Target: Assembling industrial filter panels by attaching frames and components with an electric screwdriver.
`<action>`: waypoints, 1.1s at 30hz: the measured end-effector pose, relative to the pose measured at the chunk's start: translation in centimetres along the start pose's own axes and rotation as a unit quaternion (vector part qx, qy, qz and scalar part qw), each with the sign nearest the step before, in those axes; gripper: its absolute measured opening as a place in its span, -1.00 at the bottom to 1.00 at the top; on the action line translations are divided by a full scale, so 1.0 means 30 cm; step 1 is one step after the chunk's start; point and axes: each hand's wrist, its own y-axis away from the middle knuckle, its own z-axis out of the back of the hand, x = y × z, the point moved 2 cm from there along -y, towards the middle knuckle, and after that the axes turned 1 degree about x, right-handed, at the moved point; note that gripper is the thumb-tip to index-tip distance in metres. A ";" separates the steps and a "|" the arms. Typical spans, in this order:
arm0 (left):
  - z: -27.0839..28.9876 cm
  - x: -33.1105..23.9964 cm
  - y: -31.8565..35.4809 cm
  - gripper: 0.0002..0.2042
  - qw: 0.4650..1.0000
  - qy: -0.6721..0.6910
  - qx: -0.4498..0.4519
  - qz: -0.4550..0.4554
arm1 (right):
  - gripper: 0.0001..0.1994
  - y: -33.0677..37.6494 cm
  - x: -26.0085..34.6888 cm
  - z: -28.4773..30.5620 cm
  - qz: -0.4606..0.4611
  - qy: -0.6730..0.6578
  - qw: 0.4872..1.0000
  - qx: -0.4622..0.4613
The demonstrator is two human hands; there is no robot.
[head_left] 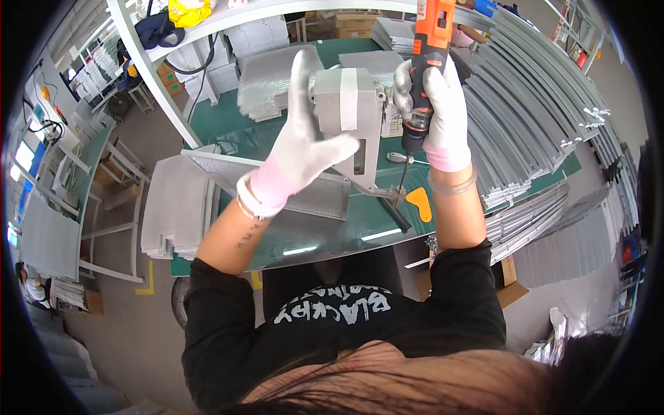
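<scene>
My right hand (446,114), in a white glove with a pink cuff, is wrapped round an orange-and-black power screwdriver (430,59). Its long thin bit points down, with the tip close to a small metal bracket (387,194) at the foot of a grey metal housing (335,104). A white strip runs down the housing's front. To the left of the housing is my gloved left hand (299,149), fingers stretched upward and thumb out to the right, holding nothing. Whether it touches the housing I cannot tell. A black handle (395,216) sticks out below the bracket.
A yellow scraper (420,205) lies right of the bracket on the green tabletop (297,242). Left of it leans a framed grey panel (315,199). Stacked grey sheets (176,200) stand at the left, long metal strips (532,104) at the right. Behind, a pink-gloved hand (470,34) shows.
</scene>
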 end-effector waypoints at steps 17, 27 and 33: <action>-0.029 -0.137 -0.294 -0.56 0.999 -0.045 0.006 -0.014 | -0.68 -0.030 -0.077 -0.021 0.060 -0.018 0.994 -0.084; 0.001 -0.070 -0.257 -0.70 0.993 -0.084 -0.051 -0.059 | -0.69 -0.044 -0.088 -0.060 0.066 -0.019 0.995 -0.075; -0.013 -0.017 -0.253 -0.67 0.994 -0.086 -0.023 -0.065 | -0.80 -0.127 -0.004 0.013 0.085 0.009 0.993 -0.087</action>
